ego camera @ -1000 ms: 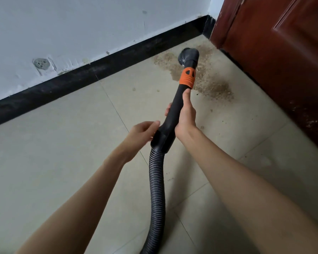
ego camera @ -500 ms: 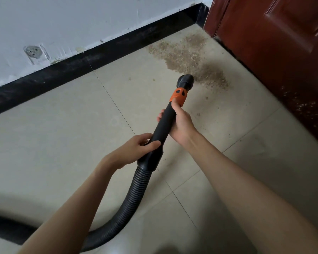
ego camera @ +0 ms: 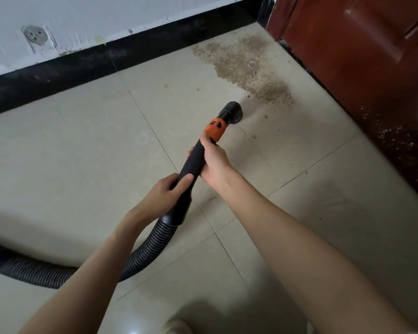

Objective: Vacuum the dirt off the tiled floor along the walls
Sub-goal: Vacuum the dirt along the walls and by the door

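A black vacuum wand (ego camera: 194,162) with an orange collar (ego camera: 214,128) ends in a round black nozzle (ego camera: 231,113) that sits low over the beige tiled floor (ego camera: 82,153). My right hand (ego camera: 212,162) grips the wand just below the collar. My left hand (ego camera: 164,194) grips its lower end, above the ribbed hose (ego camera: 145,249). A patch of brown dirt (ego camera: 244,66) lies in the corner beyond the nozzle, apart from it.
A white wall (ego camera: 87,18) with a black skirting (ego camera: 106,56) runs along the far side. A dark red door (ego camera: 362,59) closes the right side. The hose curves off to the left edge. A shoe tip (ego camera: 176,327) shows at the bottom.
The nozzle has been drawn back from the corner dirt patch toward me. The hose has swung out to the left. Both hands keep their grip on the wand.
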Demonstrator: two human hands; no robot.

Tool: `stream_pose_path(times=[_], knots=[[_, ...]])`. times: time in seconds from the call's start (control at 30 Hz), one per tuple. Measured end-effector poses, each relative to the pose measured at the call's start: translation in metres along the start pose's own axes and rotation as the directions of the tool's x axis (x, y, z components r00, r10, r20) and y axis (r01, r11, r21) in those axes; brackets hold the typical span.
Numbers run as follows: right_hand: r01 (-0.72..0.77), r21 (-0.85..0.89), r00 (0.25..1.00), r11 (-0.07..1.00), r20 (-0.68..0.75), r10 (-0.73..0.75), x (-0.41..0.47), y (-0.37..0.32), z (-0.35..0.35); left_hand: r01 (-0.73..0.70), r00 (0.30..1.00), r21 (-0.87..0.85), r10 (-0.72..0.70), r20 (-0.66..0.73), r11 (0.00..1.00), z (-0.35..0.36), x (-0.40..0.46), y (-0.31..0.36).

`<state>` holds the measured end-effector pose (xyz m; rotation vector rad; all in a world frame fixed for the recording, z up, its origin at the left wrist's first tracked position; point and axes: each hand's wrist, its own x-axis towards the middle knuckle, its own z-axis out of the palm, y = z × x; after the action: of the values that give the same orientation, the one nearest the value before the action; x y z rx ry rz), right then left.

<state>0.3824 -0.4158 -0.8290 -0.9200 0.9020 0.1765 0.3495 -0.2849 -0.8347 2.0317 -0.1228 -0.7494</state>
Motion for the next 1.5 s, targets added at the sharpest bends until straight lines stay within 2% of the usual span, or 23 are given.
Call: stream_pose_path(times=[0.13,0.5,0.93,1.13,1.33,1.5], knots=[[-0.05,0.018,0.998,0.999,-0.038,0.051,0.0,0.008,-0.006,0.017,0.999,0.018,-0.018,0.034,1.0,0.004,-0.006,-0.004],[-0.042,0.076,0.992,0.996,-0.113,0.05,-0.007,0.011,-0.032,-0.002,0.988,-0.004,0.002,0.155,1.0,0.018,-0.01,0.0],[0.08,0.194,0.977,0.978,-0.209,-0.039,-0.023,-0.001,-0.081,-0.106,0.954,0.05,0.087,0.288,0.993,0.055,0.006,0.013],[0.076,0.304,0.979,0.95,-0.204,-0.013,-0.031,0.005,-0.092,-0.143,0.939,0.102,0.102,0.33,0.984,0.063,0.006,0.007],[0.137,0.342,0.96,0.93,-0.277,-0.039,-0.038,0.006,-0.107,-0.186,0.915,0.1,0.136,0.38,0.977,0.071,0.008,0.014],[0.155,0.402,0.945,0.902,-0.326,-0.017,-0.044,0.004,-0.128,-0.233,0.888,0.184,0.132,0.44,0.955,0.085,0.011,0.022]])
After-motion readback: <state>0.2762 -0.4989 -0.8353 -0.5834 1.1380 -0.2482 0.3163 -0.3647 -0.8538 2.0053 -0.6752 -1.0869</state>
